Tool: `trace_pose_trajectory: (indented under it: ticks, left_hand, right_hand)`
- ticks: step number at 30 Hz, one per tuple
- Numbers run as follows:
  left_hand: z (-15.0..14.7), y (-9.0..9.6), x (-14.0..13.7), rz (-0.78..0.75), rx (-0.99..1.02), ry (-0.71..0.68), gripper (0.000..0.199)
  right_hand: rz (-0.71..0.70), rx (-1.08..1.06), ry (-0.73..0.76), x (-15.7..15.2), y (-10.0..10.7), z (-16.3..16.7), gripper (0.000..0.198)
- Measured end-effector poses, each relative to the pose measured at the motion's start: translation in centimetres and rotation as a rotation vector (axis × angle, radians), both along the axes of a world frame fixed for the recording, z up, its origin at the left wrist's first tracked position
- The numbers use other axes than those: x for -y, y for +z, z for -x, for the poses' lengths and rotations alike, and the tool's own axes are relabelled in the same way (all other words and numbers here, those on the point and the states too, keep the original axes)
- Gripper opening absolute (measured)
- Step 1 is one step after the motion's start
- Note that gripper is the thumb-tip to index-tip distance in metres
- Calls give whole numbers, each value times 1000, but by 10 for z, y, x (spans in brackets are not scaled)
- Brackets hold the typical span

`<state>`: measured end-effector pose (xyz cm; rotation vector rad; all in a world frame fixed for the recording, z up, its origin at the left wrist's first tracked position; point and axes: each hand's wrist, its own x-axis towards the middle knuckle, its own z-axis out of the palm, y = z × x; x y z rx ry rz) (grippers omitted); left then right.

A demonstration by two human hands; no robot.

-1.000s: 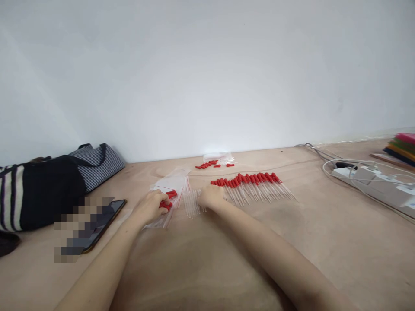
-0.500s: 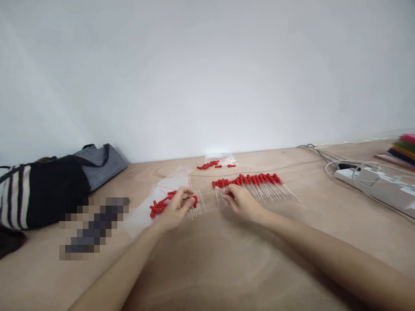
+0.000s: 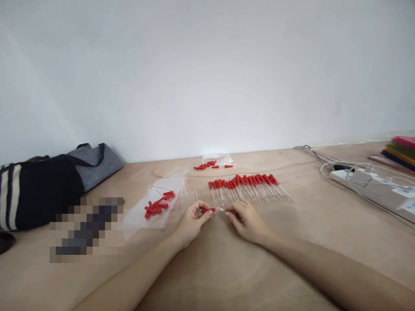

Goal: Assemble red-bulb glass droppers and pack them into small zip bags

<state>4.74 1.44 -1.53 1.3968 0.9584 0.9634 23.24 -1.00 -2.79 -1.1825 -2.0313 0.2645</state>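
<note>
Between its fingertips my left hand (image 3: 195,221) pinches a red rubber dropper bulb (image 3: 208,210), its end pointing right. My right hand (image 3: 245,219) is closed on a clear dropper tube (image 3: 221,209), whose end faces the bulb with a small gap between. Behind my hands lies a row of droppers (image 3: 244,183), red bulbs toward the wall and clear stems toward me. Several bare tubes (image 3: 189,198) lie just behind my left hand. Farther left, loose red bulbs (image 3: 158,206) rest on a clear plastic bag (image 3: 138,218).
More red bulbs (image 3: 205,165) and a bag with clear tubes (image 3: 220,159) lie near the wall. A black and striped bag (image 3: 48,192) stands at left, beside a blurred-out dark object (image 3: 89,229). On the right are a white power strip (image 3: 382,190), cables and coloured sheets (image 3: 402,151).
My left hand has come right and nearer me with the red bulb. My right hand has drawn back from the dropper row and now shows a clear tube facing the bulb.
</note>
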Motion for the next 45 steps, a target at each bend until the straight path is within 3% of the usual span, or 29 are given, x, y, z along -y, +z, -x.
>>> trace_pose_trajectory:
  ticks: [7,13,25,36,45]
  left_hand:
    - [-3,1,1,2,56,-18,32]
    - [-5,-1,2,-20,-52,-36,28]
    - [-7,-4,6,-65,-109,12,22]
    - [-5,-16,7,-155,-108,49,15]
    - [-7,-14,8,-195,-150,62,14]
  right_hand:
    - [-1,26,42,0,-1,1,11]
    - [-13,68,68,2,2,1,14]
    - [-167,274,56,0,7,-4,19]
    - [-103,227,63,4,13,6,21]
    - [-64,220,89,3,14,9,19]
